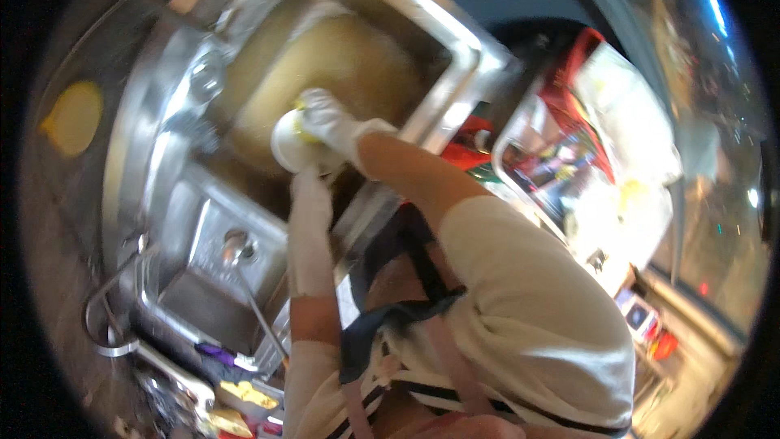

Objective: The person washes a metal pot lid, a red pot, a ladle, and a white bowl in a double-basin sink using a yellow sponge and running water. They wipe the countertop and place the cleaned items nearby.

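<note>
Both my hands wear white gloves and meet over the large metal sink basin (365, 61), which looks full of cloudy, brownish water. A round white dish (285, 143), probably a bowl, is held above the water. My left hand (314, 186) grips its near edge, with the fingers mostly hidden by the dish. From the right, my right hand (326, 114) presses a yellow sponge (303, 127) against the dish. Motion blur softens the dish and the fingers.
A smaller sink basin (213, 280) at the lower left holds a long-handled utensil (259, 308) by its drain. A faucet (113, 323) curves beside it. Right of the sink stands a bin (548, 164) with a white liner and rubbish. A yellow round object (76, 119) is at far left.
</note>
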Demonstrator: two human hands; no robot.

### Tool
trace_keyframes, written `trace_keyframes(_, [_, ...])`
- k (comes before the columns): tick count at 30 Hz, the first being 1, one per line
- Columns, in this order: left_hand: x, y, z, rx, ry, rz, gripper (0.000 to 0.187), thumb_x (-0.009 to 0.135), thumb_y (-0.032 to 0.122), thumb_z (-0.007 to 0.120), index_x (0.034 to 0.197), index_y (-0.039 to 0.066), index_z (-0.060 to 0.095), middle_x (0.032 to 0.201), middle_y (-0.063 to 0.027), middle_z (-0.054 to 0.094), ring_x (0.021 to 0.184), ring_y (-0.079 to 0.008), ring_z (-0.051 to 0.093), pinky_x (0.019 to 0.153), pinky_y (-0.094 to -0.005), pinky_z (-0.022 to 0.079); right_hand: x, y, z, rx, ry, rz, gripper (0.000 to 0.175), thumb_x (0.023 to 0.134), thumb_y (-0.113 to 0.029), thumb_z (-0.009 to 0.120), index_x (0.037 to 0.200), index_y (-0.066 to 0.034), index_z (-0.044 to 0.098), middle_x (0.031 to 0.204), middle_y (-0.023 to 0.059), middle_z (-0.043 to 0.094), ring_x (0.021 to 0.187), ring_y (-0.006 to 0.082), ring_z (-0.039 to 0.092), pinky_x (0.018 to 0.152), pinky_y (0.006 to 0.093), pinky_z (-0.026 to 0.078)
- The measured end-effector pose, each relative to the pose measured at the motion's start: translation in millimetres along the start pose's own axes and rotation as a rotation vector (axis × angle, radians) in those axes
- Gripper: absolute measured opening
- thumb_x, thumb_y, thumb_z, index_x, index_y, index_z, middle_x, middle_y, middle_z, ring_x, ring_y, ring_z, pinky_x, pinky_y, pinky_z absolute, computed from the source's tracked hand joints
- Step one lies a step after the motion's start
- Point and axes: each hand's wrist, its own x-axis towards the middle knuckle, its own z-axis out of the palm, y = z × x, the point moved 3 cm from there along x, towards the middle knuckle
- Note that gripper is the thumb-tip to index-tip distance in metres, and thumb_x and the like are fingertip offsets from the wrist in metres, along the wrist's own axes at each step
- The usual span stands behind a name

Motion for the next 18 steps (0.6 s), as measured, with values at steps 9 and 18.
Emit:
trace_keyframes(9, [32.9,-17.3,10.0,-0.428,-0.016,-0.135,0.05,0.103,0.022,0.054,0.146,-0.005,0.053,0.138,-0.0191,0.062,0.124,-0.0304,0.064,0.104,-0.0413,0.054,-30.0,-19.3,11.5,-0.182,-0.454,-0.793,0.037,0.096,-0.035,0.064,0.131,-0.0225,0.071,0.138,0.0055,0.067,0.134,0.0253,0.059,0.115,0.043,0.043])
trace_keyframes(18, [7.6,5.7,12.6,-0.244,-0.063,0.049,0.053,0.105,0.024,0.058,0.149,-0.005,0.05,0.14,-0.0229,0.06,0.127,-0.0349,0.063,0.11,-0.0454,0.054,-20.6,-28.4,-25.6,-0.436,-0.32,-0.512,0.028,0.092,-0.039,0.069,0.112,-0.0229,0.08,0.113,0.0081,0.075,0.111,0.0297,0.07,0.096,0.0441,0.056])
